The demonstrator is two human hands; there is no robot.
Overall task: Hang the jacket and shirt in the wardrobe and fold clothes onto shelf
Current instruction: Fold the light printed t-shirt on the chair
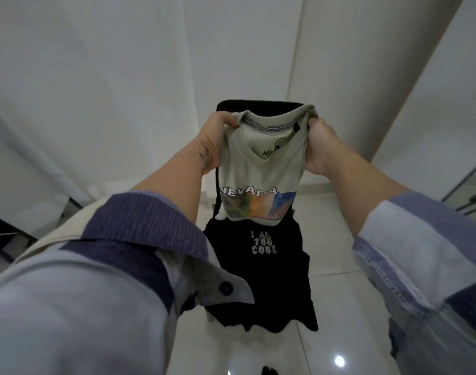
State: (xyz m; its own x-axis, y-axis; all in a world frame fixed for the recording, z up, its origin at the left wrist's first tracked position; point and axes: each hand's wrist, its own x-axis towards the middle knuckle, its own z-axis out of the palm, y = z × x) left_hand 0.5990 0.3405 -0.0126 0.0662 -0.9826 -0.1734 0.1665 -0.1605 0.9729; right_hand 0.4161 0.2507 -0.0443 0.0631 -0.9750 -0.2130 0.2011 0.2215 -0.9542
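- Left hand (216, 136) pinches the left shoulder of the beige tee (261, 169), fingers curled over the fabric by the collar.
- Right hand (319, 146) grips the right shoulder the same way; both arms out front, tee held up in the air between them.
- Tee hangs front-facing, "NEVADA" print and colour picture readable, hem dropping to just above the black tee (261, 269).
- Black tee with white lettering lies draped below, over what looks like a dark chair (258, 105); chair back shows behind the beige collar. Can't tell exactly what carries it.
- White wardrobe panels (96, 90) behind, glossy tiled floor (339, 293) below. No shelf or hanger visible.
- Step in hand, my read: holding the tee out to start a fold.
- To do it well: keep both shoulder pinches level so the hem hangs straight; a quick shake should drop the creases.
- Sleeves appear bunched inside the grips; spread them before folding or the stack gets lumpy.
- Needs a flat surface or a mid-air fold in thirds, print side kept inward or outward consistently.
- Risk: thin jersey slips if one pinch loosens; hem may drag the black tee.
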